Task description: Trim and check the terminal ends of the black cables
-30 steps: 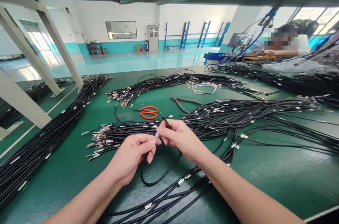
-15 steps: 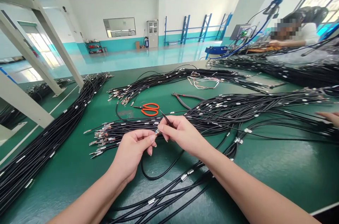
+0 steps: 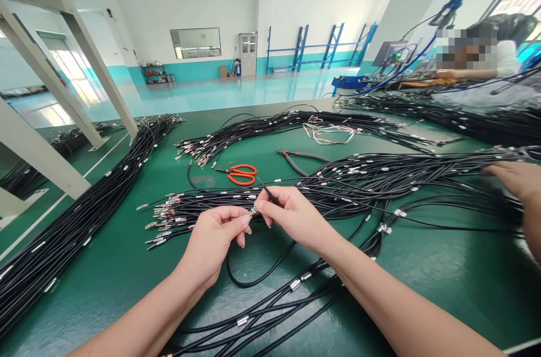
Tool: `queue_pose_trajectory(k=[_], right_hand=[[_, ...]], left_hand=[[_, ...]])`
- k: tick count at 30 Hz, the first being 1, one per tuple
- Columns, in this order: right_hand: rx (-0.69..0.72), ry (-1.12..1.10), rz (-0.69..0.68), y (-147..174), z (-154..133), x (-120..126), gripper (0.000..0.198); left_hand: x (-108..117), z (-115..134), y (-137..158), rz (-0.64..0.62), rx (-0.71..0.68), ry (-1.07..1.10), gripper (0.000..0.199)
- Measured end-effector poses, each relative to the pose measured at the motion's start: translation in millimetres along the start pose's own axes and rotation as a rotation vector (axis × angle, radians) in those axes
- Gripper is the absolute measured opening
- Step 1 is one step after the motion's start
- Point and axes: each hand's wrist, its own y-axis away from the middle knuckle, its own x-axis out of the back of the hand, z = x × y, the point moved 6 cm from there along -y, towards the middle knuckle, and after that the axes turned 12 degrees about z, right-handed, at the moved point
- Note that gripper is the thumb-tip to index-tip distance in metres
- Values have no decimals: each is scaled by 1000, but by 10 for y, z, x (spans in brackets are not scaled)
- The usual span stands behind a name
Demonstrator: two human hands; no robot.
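Note:
My left hand (image 3: 222,236) is closed, thumb and forefinger pinching the small shiny end of a black cable (image 3: 252,211). Fingertips of my right hand (image 3: 291,213) meet the same end from the other side. Dark pointed tweezers (image 3: 269,195) are gripped in that right hand, tips pointing up and away. A loop of black cable (image 3: 249,284) hangs below the hands on the green table. Just beyond lies a bundle of black cables (image 3: 207,205) with metal-tipped ends at its left. Orange-handled scissors (image 3: 242,174) and grey-handled cutters (image 3: 296,161) rest behind my hands.
Another cable bundle (image 3: 114,188) runs along the left by white posts (image 3: 101,70). A further bundle (image 3: 262,120) and thin stripped wires (image 3: 329,134) lie farther back. At right, another person's hand (image 3: 518,182) reaches over cables; a person (image 3: 502,56) sits beyond.
The other person's hand at the right has come farther into view over the cables. My hands keep the same hold on the cable end; the view has shifted slightly.

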Motion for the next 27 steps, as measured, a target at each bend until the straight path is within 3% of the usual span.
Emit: queue_pose_trajectory(k=[6,11,15,19,24,27], right_hand=[[-59,-58,69,-28,98,5,33],[-3,114,97,-71,106,17,24],[123,241,-111,45,7,-181,15],[242,341,-444,321,-37,-460,15],[282,413,-629,487,3,-577,10],[264,431,-695,500,25,-588,9]], left_hand=[[40,69,-34,34,-71,-5,16],[270,186,70,94,-188,-108,46],[660,145,365,185,-209,-294,37],[1042,8,716,270,-315,-756,15],[1161,-141,1008,200,-580,-1198,16],[1145,-120,1123,281,-783,-1235,14]])
